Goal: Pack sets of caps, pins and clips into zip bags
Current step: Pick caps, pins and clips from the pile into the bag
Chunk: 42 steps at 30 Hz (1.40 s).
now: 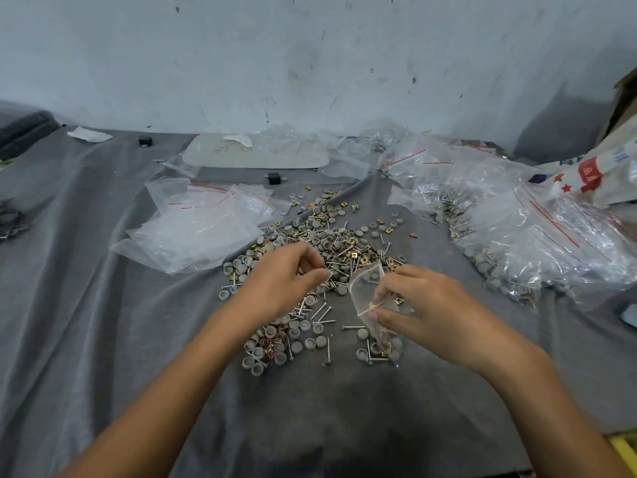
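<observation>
**Packing — mid-fill**

L hand (293,276) pinches a small part (330,273) over the pile (331,241) — type unclear. R hand (425,307) grips the bag (367,288) just right of pile, caps (397,343) & clips (385,346) inside. Empty bags (200,229) left of it.

Cloth (103,305): grey, creased, spread over the whole work surface.
Wall (310,56): pale, scuffed with dark marks, rising behind the cloth.
Board (255,157): pale, flat, with rounded corners and faint writing, lying at the far edge.
Paper scrap (90,134): white, torn, far left on the cloth.
Black blocks: one (145,141) left of the board, another (274,178) just in front of it.
Sack (586,174): white, printed with red stars, at the right.
Cardboard box (625,98): brown, at the right edge above the sack.
Dark pad (24,129): far left, by the wall.
</observation>
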Each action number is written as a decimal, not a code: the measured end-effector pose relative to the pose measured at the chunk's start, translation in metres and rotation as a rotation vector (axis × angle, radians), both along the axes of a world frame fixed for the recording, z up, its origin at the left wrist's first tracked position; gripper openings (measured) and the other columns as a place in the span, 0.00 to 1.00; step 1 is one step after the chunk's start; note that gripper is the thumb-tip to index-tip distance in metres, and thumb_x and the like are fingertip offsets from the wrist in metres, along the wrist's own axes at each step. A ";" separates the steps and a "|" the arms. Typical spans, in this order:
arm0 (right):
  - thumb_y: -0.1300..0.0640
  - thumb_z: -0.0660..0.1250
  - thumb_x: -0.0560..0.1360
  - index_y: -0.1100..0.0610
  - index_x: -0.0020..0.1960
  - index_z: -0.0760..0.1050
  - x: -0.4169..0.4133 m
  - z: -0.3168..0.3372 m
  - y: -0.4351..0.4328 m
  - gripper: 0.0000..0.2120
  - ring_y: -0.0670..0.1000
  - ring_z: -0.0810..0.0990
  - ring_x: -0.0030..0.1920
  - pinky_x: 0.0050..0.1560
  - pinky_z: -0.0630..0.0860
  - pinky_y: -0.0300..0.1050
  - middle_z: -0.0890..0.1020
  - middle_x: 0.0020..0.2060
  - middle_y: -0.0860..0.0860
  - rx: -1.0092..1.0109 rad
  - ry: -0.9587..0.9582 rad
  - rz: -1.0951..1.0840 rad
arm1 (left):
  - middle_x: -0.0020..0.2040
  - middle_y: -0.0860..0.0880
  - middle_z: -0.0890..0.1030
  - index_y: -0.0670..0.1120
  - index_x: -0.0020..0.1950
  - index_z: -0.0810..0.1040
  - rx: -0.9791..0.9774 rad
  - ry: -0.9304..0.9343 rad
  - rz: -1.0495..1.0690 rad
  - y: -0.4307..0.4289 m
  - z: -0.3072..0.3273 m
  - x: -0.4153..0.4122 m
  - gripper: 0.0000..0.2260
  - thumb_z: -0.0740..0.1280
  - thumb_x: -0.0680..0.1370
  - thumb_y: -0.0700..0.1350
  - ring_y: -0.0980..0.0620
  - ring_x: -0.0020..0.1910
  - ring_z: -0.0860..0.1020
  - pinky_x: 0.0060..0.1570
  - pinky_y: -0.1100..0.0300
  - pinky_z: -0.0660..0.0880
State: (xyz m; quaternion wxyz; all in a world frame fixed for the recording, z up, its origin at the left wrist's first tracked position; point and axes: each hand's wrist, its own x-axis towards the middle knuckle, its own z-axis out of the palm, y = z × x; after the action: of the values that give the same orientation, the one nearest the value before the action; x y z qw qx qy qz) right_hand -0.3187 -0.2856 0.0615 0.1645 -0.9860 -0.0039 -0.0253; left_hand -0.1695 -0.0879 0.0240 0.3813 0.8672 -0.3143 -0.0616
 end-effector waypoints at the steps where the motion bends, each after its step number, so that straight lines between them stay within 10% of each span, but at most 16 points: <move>1: 0.39 0.67 0.78 0.43 0.53 0.76 0.000 0.000 0.000 0.09 0.43 0.74 0.57 0.59 0.72 0.46 0.77 0.53 0.39 -0.002 -0.003 0.001 | 0.42 0.57 0.81 0.56 0.46 0.78 -0.062 0.024 -0.008 0.001 0.007 -0.002 0.05 0.73 0.77 0.54 0.63 0.38 0.77 0.38 0.65 0.70; 12: 0.38 0.67 0.77 0.40 0.49 0.72 0.003 -0.001 0.005 0.08 0.44 0.74 0.56 0.56 0.72 0.47 0.77 0.51 0.40 -0.018 -0.004 0.019 | 0.39 0.50 0.83 0.51 0.50 0.83 -0.293 0.151 -0.242 -0.006 0.031 -0.020 0.04 0.73 0.78 0.50 0.56 0.33 0.76 0.34 0.62 0.73; 27: 0.36 0.64 0.75 0.39 0.49 0.72 0.004 -0.004 0.006 0.08 0.44 0.75 0.55 0.58 0.73 0.49 0.77 0.50 0.40 0.017 0.020 0.015 | 0.43 0.58 0.80 0.59 0.56 0.79 0.663 0.045 -0.314 0.055 -0.014 0.008 0.10 0.72 0.77 0.48 0.61 0.42 0.77 0.44 0.62 0.74; 42: 0.35 0.64 0.76 0.38 0.49 0.72 0.006 -0.007 0.007 0.08 0.42 0.74 0.54 0.57 0.74 0.48 0.75 0.50 0.38 0.013 0.030 0.020 | 0.48 0.59 0.71 0.59 0.69 0.73 0.736 -0.109 -0.242 0.059 -0.030 0.007 0.25 0.74 0.74 0.57 0.57 0.47 0.71 0.46 0.60 0.69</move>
State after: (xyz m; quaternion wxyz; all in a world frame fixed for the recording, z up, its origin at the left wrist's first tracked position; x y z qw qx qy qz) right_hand -0.3129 -0.2791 0.0542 0.1712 -0.9851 -0.0111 -0.0090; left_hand -0.1629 -0.0285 -0.0057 0.0177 0.9046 -0.3911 -0.1688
